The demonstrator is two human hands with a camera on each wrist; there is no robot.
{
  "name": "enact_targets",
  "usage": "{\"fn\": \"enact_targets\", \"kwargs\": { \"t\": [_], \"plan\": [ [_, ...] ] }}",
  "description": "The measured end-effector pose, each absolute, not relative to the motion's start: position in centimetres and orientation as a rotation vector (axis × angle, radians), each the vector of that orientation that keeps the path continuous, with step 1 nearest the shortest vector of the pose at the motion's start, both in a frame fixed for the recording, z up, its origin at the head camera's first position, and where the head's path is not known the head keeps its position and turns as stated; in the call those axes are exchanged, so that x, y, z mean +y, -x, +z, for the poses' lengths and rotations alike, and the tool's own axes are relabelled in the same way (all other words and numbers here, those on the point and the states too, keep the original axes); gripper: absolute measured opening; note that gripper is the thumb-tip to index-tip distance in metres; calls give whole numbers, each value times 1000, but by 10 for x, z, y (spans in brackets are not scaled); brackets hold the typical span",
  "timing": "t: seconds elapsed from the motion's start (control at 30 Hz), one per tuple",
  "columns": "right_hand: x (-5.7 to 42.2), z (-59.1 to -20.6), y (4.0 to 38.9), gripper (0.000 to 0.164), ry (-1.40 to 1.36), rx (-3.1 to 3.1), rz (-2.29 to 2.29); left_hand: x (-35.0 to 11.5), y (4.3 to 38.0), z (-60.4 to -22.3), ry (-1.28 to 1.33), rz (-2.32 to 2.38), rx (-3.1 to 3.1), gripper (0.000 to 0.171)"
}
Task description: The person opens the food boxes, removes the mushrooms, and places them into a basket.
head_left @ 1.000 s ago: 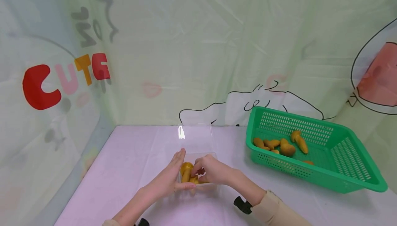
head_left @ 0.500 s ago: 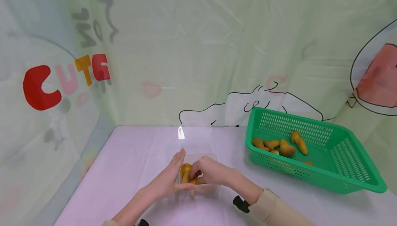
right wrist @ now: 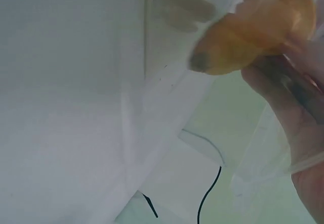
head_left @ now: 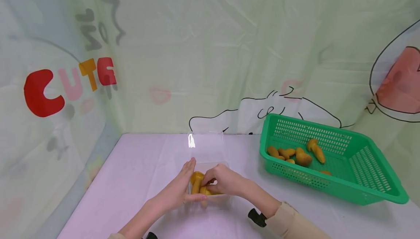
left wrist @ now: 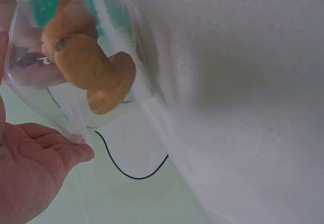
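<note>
A clear plastic box point(head_left: 213, 166) with several yellow-brown mushrooms point(head_left: 196, 185) in it stands mid-table, its clear lid point(head_left: 207, 147) raised behind. My left hand point(head_left: 175, 191) rests against the box's left side with straight fingers, its thumb along the front rim. Reaching into the box, my right hand point(head_left: 226, 181) pinches a mushroom with curled fingers; the fingertips are partly hidden. Through the wall in the left wrist view, mushrooms point(left wrist: 83, 62) lie against the plastic, the left hand point(left wrist: 40, 165) at the rim. Mushrooms point(right wrist: 228, 44) also show beside the right fingers in the right wrist view.
A green perforated basket point(head_left: 328, 180) stands on the right with several mushrooms point(head_left: 303, 157) inside, mostly at its left end. The table point(head_left: 141, 166) has a pale cloth. Printed curtains point(head_left: 183, 56) close off the back and left.
Inside the box, the right fingers dip slightly to the left and come back, and the mushroom at them shifts. The left hand and the basket stay put.
</note>
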State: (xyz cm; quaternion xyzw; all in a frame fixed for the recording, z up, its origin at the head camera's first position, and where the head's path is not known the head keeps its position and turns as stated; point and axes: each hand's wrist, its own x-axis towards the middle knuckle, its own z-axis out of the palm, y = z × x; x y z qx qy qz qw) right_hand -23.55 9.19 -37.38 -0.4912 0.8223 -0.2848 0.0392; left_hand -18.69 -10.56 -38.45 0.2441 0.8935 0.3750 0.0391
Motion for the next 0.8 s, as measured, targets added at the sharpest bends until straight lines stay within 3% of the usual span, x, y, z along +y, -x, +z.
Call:
{"fn": "enact_targets", "kwargs": {
  "t": [0.37,0.8],
  "plan": [
    [109,-369,239,16,1350,2504,-1404,-104,187,-385,-735,1147,2736,108],
    [148,-330,242,17,1137,2523,-1727,-104,187,-385,-729,1128,2755,111]
  ]
}}
